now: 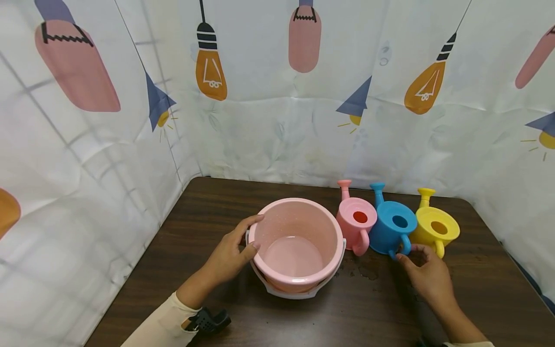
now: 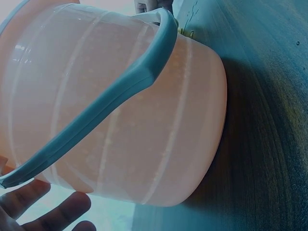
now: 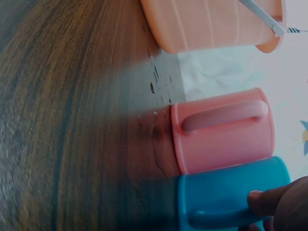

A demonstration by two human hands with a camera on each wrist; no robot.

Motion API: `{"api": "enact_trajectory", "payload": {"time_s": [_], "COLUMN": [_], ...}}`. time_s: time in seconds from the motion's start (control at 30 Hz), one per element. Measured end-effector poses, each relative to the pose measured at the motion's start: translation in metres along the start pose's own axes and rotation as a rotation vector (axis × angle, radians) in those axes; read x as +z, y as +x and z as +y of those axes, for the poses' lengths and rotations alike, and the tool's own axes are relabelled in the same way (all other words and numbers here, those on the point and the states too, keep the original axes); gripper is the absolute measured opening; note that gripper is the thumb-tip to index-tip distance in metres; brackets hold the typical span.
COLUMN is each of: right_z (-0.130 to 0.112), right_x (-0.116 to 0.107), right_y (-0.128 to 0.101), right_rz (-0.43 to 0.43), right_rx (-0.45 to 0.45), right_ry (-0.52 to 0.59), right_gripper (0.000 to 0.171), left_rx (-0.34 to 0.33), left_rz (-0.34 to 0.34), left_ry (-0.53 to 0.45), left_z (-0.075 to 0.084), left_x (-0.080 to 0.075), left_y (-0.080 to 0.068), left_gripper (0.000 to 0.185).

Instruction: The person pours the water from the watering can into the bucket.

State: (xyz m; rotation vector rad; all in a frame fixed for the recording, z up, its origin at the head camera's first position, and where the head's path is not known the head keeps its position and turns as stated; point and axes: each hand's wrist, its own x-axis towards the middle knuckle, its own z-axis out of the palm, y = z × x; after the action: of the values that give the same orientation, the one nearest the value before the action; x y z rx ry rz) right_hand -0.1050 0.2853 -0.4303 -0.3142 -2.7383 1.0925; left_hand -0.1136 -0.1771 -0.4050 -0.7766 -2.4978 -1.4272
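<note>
Dark wood-grain table (image 1: 269, 327) fills the lower part of the head view, enclosed on three sides by a white curtain (image 1: 277, 135) printed with light bulbs.

Pink bucket (image 1: 297, 243) stands upright at table centre, mouth up, its axis vertical. Its white handle (image 1: 286, 292) is folded down along the near side. My left hand (image 1: 230, 253) rests against the left side of the bucket: fingers straight and spread, upper fingers laid on the rim, thumb against the wall lower down. My left forearm enters from the lower left in a cream sleeve (image 1: 162, 327). In the left wrist view the bucket wall (image 2: 120, 120) and handle (image 2: 96, 110) fill the picture, with my fingertips (image 2: 62, 211) at the bottom edge.

Three small watering cans stand in a row just right of the bucket: pink can (image 1: 355, 224), blue can (image 1: 392, 226), yellow can (image 1: 435, 229). Each stands upright, spout pointing away from me toward the curtain, handle toward me. The blue can touches both neighbours.

My right hand (image 1: 427, 274) reaches in from the lower right, forearm angled toward the cans. Index finger and thumb curl toward the blue can's handle (image 1: 401, 246); the right wrist view shows a fingertip (image 3: 269, 202) pressed on that handle (image 3: 221, 216). I cannot tell whether the pinch is complete.

Water drops (image 1: 362, 272) lie on the table between the bucket and my right hand.
</note>
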Motion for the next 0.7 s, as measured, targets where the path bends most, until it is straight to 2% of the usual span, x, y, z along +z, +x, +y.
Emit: {"api": "enact_trajectory", "payload": {"time_s": [0.17, 0.37, 0.53, 0.7], "right_z": [-0.005, -0.005, -0.001, 0.007], "right_x": [-0.013, -0.027, -0.034, -0.038], "right_y": [-0.006, -0.010, -0.010, -0.007], "right_rz": [0.045, 0.152, 0.226, 0.238], "right_rx": [-0.017, -0.010, 0.050, 0.112], "right_ry": [-0.040, -0.083, -0.062, -0.033], "right_gripper": [0.051, 0.048, 0.047, 0.055], "left_rx": [0.007, 0.002, 0.005, 0.013], "left_rz": [0.005, 0.002, 0.003, 0.005], "left_ry": [0.002, 0.000, 0.005, 0.005], "left_z": [0.000, 0.001, 0.000, 0.000], "left_x": [-0.001, -0.001, -0.001, -0.001], "left_y": [0.000, 0.000, 0.000, 0.000], "left_gripper": [0.058, 0.058, 0.058, 0.057]}}
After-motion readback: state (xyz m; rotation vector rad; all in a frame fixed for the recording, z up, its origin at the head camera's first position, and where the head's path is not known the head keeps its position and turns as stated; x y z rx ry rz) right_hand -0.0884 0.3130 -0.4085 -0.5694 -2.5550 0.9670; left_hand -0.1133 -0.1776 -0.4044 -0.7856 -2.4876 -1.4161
